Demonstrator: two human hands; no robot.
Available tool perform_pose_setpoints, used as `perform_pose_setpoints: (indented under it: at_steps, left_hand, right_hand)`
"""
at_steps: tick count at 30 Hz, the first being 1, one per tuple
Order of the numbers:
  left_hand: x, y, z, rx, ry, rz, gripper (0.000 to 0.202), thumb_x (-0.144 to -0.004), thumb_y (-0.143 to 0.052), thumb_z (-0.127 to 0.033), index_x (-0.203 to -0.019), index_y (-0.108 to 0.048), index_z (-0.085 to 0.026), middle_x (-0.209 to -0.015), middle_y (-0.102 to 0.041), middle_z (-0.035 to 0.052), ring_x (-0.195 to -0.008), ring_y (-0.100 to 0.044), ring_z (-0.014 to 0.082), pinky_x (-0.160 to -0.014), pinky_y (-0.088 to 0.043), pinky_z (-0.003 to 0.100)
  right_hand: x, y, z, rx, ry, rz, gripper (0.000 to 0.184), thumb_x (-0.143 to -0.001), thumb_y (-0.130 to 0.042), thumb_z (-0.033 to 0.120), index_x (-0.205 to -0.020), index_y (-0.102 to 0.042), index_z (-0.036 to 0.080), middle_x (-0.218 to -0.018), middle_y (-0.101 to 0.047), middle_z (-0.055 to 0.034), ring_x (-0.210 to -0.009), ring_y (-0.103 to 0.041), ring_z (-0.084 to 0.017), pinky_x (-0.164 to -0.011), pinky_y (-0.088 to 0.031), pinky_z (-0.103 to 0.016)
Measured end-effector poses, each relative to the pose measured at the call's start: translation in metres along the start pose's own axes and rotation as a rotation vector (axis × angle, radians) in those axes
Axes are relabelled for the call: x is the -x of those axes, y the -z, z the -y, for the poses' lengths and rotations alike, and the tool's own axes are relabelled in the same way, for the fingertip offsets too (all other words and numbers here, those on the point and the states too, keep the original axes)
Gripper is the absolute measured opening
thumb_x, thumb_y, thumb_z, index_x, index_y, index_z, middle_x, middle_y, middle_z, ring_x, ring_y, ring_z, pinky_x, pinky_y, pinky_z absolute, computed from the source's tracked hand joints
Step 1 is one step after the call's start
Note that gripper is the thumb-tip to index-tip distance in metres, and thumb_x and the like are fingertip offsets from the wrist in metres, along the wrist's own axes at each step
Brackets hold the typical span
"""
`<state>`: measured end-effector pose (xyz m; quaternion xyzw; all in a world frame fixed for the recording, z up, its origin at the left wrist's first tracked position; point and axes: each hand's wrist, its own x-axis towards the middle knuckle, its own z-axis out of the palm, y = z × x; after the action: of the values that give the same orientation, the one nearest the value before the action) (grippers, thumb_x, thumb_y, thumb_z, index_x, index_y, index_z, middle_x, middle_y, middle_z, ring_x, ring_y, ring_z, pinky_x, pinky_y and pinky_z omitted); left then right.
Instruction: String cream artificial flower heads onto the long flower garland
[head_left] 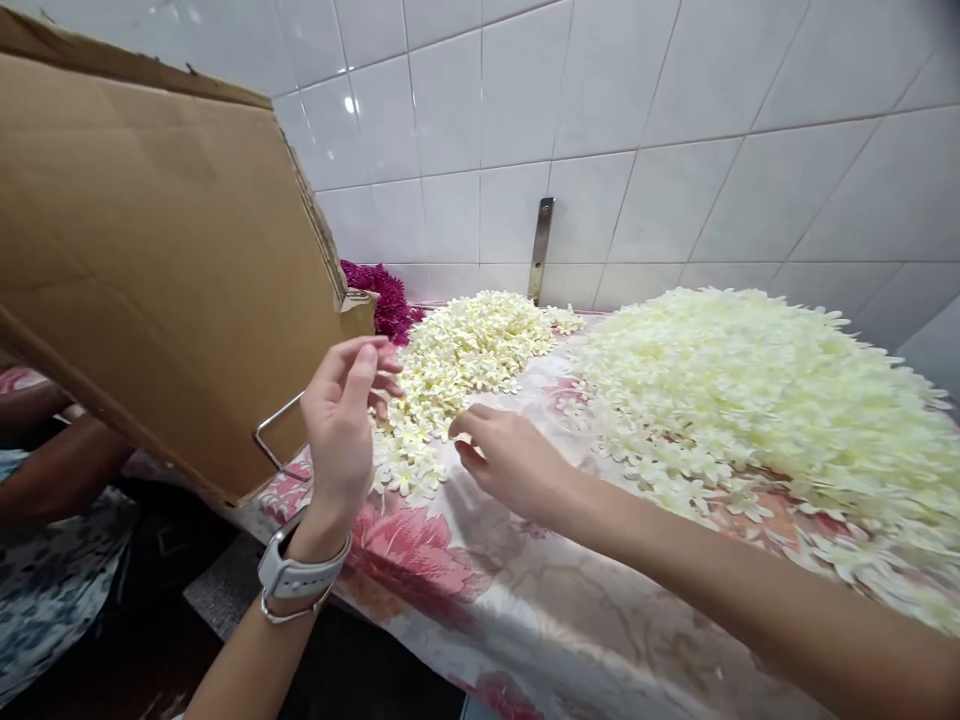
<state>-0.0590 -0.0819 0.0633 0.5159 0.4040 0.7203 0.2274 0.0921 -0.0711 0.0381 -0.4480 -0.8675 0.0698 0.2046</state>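
My left hand [341, 410] is raised over the left edge of the cream-yellow flower pile [480, 340]. Its thumb sticks up, the loosely bent fingers stand apart, and no object shows in it. My right hand [506, 455] is low over the cloth beside the loose front flowers of that pile. Thumb and forefinger curl together at their tips; whatever may be between them is too small to make out. Off to the right spreads a larger heap of pale greenish-white flowers [757, 390], separate from the cream-yellow one.
A large cardboard box [157, 240] with a wire handle [274, 435] leans at the left. Purple flowers [386, 300] lie behind it. A floral cloth [420, 550] covers the table. A metal strip [541, 250] stands against the tiled wall [600, 90]. Another person's arm [64, 465] shows at far left.
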Motion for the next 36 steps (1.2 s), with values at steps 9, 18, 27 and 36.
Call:
perform_pose_setpoints:
  at_steps: [9, 18, 27, 36]
  left_hand:
    - [0.026, 0.025, 0.01, 0.093, 0.536, 0.142, 0.02, -0.074, -0.064, -0.027, -0.089, -0.061, -0.016, -0.076, -0.065, 0.0013, -0.064, -0.061, 0.0106, -0.049, -0.042, 0.017]
    - [0.048, -0.039, 0.011, 0.565, 1.127, 0.271, 0.016, -0.088, -0.044, -0.012, -0.084, -0.059, -0.012, -0.089, -0.066, 0.0082, -0.081, -0.065, 0.0157, -0.086, -0.051, 0.033]
    - [0.07, -0.042, 0.022, 0.598, 1.293, 0.29, 0.01, -0.08, -0.048, -0.003, -0.083, -0.056, -0.008, -0.102, -0.061, 0.0165, -0.084, -0.067, 0.0202, -0.086, -0.052, 0.032]
    - [0.071, -0.047, 0.016, 0.568, 1.336, 0.317, 0.006, -0.083, -0.047, -0.012, -0.084, -0.053, -0.011, -0.091, -0.062, 0.0122, -0.083, -0.066, 0.0212, -0.084, -0.049, 0.033]
  right_hand:
    - [-0.039, -0.025, -0.005, 0.034, -0.088, -0.045, 0.019, -0.078, -0.047, 0.002, -0.089, -0.058, 0.013, -0.086, -0.065, -0.0118, -0.075, -0.058, -0.02, -0.057, -0.036, -0.026]
    - [0.007, 0.072, -0.021, -0.132, 0.049, 0.161, 0.019, -0.075, -0.059, 0.015, -0.093, -0.063, 0.016, -0.087, -0.066, -0.0048, -0.076, -0.059, -0.014, -0.06, -0.042, -0.024]
    - [-0.023, 0.067, -0.07, 0.158, -0.229, 0.694, 0.019, -0.072, -0.065, 0.01, -0.054, -0.058, 0.014, -0.057, -0.059, 0.0006, -0.052, -0.053, -0.01, -0.052, -0.042, -0.024]
    - [-0.047, 0.085, -0.055, 0.118, -0.189, 0.782, 0.023, -0.069, -0.054, -0.002, -0.058, -0.066, 0.014, -0.061, -0.066, 0.001, -0.059, -0.059, -0.011, -0.057, -0.041, -0.024]
